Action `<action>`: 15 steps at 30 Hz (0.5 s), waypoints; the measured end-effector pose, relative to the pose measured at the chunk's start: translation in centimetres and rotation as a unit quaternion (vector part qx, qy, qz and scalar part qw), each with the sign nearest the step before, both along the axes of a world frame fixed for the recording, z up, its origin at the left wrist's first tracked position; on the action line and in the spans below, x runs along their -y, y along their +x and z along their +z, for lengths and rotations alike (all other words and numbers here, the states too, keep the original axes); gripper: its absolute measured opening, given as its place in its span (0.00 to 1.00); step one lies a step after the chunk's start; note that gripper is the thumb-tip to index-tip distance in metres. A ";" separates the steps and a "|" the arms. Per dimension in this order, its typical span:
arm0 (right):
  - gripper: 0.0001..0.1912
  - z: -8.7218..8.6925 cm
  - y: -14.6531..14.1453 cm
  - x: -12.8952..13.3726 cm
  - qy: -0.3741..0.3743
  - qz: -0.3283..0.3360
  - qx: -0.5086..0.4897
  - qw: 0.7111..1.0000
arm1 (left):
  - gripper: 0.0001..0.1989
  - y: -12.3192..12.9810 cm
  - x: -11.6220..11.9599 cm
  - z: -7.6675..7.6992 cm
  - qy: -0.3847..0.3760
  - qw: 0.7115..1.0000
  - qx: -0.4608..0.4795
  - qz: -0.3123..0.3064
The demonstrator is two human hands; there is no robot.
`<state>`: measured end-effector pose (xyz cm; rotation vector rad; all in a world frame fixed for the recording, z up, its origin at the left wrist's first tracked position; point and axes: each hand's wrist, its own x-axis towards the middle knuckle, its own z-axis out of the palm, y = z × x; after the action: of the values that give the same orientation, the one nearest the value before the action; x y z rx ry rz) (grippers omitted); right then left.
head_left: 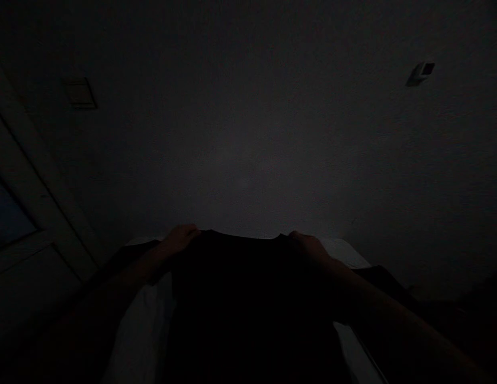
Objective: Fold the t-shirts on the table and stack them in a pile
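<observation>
A black T-shirt (252, 304) is spread out in front of me, its neckline edge at the far side. My left hand (180, 238) grips its left shoulder, fingers closed on the cloth. At the opposite shoulder, my right hand (310, 246) is closed on the fabric in the same way. Under and beside the shirt shows a pale surface (140, 325), partly hidden by the cloth and my forearms. The picture is very dark, so folds and details of the shirt cannot be made out.
A plain wall (248, 133) rises behind the pale surface. On it are a square switch plate (80, 93) at left and a small boxy fitting (423, 72) at right. A panelled door (28, 256) stands at the left. Dark, unclear shapes lie at the lower right.
</observation>
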<state>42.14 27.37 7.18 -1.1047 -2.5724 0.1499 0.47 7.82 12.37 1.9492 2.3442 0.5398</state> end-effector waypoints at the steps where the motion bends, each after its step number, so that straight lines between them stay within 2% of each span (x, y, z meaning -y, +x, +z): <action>1: 0.13 -2.3 -1.3 -1.3 -0.036 -0.006 0.032 0.999 | 0.12 -0.7 -1.7 -2.7 -0.025 1.000 0.006 0.000; 3: 0.11 -6.4 -3.3 -3.5 -0.072 -0.013 0.066 0.995 | 0.07 -2.0 -4.1 -7.4 -0.055 0.998 0.013 0.008; 4: 0.10 -8.0 -4.0 -4.5 -0.077 -0.015 0.072 0.994 | 0.06 -2.6 -4.8 -9.2 -0.060 0.998 0.013 0.017; 6: 0.10 -10.2 -5.2 -6.3 -0.077 -0.024 0.073 0.994 | 0.05 -3.7 -6.1 -11.9 -0.061 0.997 0.010 0.044; 8: 0.11 -11.4 -6.4 -7.8 -0.067 -0.038 0.069 0.995 | 0.04 -4.7 -7.3 -13.5 -0.053 0.996 0.004 0.071; 10: 0.13 -12.2 -7.7 -9.2 -0.055 -0.052 0.060 0.995 | 0.02 -5.8 -8.5 -14.5 -0.042 0.995 -0.001 0.089; 15: 0.16 -13.6 -10.6 -11.6 -0.032 -0.073 0.024 0.997 | 0.02 -7.3 -11.6 -15.8 -0.014 0.994 -0.010 0.112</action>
<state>31.58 38.94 -6.46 -1.3300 -2.5335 0.1738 -6.87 19.43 -3.39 1.6970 2.5861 0.4968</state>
